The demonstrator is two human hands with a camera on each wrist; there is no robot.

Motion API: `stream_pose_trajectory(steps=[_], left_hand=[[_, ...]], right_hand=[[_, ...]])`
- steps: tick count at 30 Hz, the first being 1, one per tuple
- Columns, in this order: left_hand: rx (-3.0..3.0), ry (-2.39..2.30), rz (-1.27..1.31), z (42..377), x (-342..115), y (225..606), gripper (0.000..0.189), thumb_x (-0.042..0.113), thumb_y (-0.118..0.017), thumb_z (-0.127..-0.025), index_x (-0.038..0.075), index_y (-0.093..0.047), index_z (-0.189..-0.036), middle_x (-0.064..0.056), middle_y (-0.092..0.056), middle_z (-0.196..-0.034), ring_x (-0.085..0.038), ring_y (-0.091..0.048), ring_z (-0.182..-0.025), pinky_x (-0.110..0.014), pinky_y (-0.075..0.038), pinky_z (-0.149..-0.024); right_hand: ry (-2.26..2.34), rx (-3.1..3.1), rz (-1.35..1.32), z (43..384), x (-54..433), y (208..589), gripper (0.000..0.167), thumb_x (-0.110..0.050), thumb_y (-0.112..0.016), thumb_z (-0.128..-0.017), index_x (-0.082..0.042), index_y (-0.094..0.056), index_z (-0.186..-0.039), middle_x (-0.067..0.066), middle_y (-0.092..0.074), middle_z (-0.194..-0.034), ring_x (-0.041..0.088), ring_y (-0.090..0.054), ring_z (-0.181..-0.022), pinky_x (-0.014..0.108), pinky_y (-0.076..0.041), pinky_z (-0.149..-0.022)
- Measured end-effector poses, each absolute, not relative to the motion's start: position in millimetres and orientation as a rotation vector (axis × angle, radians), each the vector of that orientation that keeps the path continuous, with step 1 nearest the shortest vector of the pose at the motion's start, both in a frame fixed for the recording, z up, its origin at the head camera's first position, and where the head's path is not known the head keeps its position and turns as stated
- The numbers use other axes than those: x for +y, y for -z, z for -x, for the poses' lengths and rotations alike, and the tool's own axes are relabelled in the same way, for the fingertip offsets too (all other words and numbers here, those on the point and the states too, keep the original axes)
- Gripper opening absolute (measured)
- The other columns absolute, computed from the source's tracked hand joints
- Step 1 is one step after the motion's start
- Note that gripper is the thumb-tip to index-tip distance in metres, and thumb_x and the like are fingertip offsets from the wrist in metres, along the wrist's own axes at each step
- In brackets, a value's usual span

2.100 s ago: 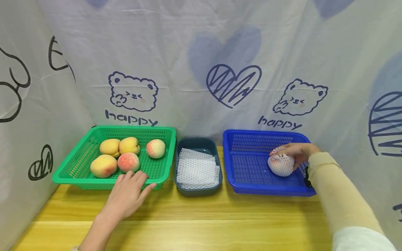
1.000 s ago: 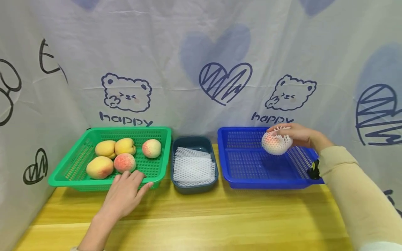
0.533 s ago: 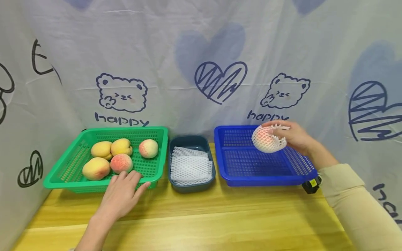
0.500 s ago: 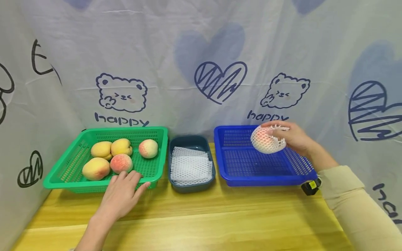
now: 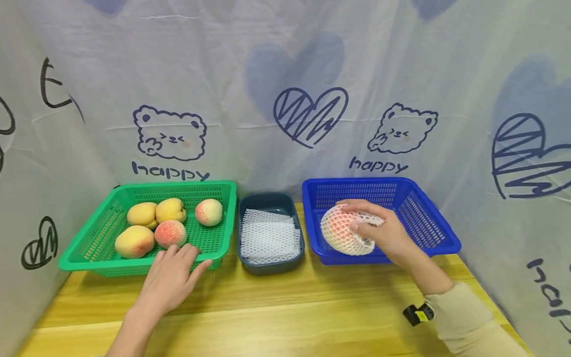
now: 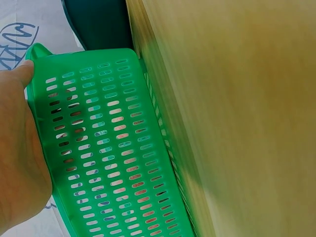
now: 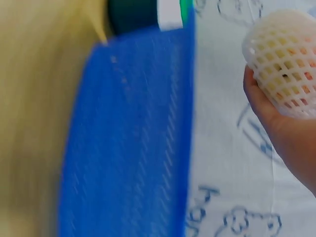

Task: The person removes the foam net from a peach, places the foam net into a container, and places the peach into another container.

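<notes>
My right hand [image 5: 392, 237] grips a peach in a white foam net [image 5: 337, 232], held up over the front left part of the blue basket [image 5: 430, 220]. In the right wrist view, the thumb presses against the netted peach [image 7: 289, 64]. My left hand [image 5: 169, 280] rests with loosely bent fingers on the front rim of the green basket [image 5: 89, 265], close to a red peach [image 5: 171, 234]. Several other peaches lie in that basket, among them a yellow one [image 5: 135, 241] and a pale pink one [image 5: 208, 212]. The left fingertips are hidden in the left wrist view.
Between the baskets stands a dark teal tray [image 5: 271, 269] with a stack of flat white foam nets [image 5: 270, 238]. All of them are on a wooden table [image 5: 250, 317]. A white printed curtain [image 5: 250, 59] hangs right behind and along both sides.
My right hand has lifted the netted peach from the blue basket's floor, then carried it left and nearer to me. My left hand stays at the green rim. The head view has shifted slightly.
</notes>
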State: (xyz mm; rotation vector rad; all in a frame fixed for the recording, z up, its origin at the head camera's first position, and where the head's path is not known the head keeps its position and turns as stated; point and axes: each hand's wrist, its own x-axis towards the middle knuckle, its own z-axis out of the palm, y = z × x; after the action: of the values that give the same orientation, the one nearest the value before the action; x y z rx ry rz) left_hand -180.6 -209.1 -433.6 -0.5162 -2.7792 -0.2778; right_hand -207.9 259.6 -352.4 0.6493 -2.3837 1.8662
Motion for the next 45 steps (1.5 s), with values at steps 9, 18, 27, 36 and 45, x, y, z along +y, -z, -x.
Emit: stream_pose_trajectory(steps=[9, 18, 27, 36, 45], left_hand=[[-2.784, 0.274, 0.518, 181, -210, 436, 0.031, 0.046, -0.057, -0.106, 0.016, -0.061, -0.101, 0.003, -0.061, -0.097, -0.022, -0.047, -0.087, -0.038, -0.035, -0.076], [-2.778, 0.269, 0.515, 181, -211, 434, 0.030, 0.045, -0.058, -0.106, 0.015, -0.061, -0.101, 0.002, -0.060, -0.096, -0.023, -0.046, -0.086, -0.039, -0.035, -0.075], [-2.777, 0.269, 0.519, 181, -211, 436, 0.031, 0.045, -0.058, -0.106, 0.015, -0.061, -0.101, 0.002, -0.060, -0.096, -0.022, -0.046, -0.085, -0.039, -0.035, -0.075], [-2.761, 0.276, 0.527, 181, -210, 433, 0.029, 0.043, -0.060, -0.105, 0.014, -0.061, -0.101, 0.002, -0.061, -0.096, -0.023, -0.047, -0.085, -0.039, -0.036, -0.076], [-2.763, 0.277, 0.523, 181, -210, 434, 0.029, 0.043, -0.060, -0.105, 0.014, -0.062, -0.103, 0.001, -0.061, -0.097, -0.023, -0.046, -0.085, -0.039, -0.036, -0.075]], right_hand=[[-1.909, -2.206, -0.936, 178, 209, 396, 0.033, 0.002, -0.074, -0.089, -0.007, -0.073, -0.121, 0.013, -0.064, -0.140, 0.024, -0.056, -0.134, 0.039, -0.053, -0.102], [-1.797, -2.507, -1.126, 168, 172, 433, 0.030, -0.013, -0.081, -0.088, -0.014, -0.077, -0.118, 0.005, -0.067, -0.136, 0.020, -0.058, -0.129, 0.036, -0.044, -0.110], [-1.624, -2.754, -1.236, 169, 160, 450, 0.035, -0.024, -0.081, -0.089, -0.022, -0.075, -0.124, -0.001, -0.062, -0.141, 0.020, -0.055, -0.131, 0.040, -0.044, -0.111], [-1.559, -2.700, -1.323, 170, 161, 449, 0.056, -0.026, -0.081, -0.090, -0.014, -0.063, -0.141, 0.001, -0.054, -0.153, 0.021, -0.050, -0.140, 0.047, -0.039, -0.116], [-1.613, -2.670, -1.258, 167, 161, 444, 0.053, -0.026, -0.079, -0.092, -0.016, -0.063, -0.142, -0.001, -0.054, -0.153, 0.022, -0.048, -0.142, 0.049, -0.037, -0.117]])
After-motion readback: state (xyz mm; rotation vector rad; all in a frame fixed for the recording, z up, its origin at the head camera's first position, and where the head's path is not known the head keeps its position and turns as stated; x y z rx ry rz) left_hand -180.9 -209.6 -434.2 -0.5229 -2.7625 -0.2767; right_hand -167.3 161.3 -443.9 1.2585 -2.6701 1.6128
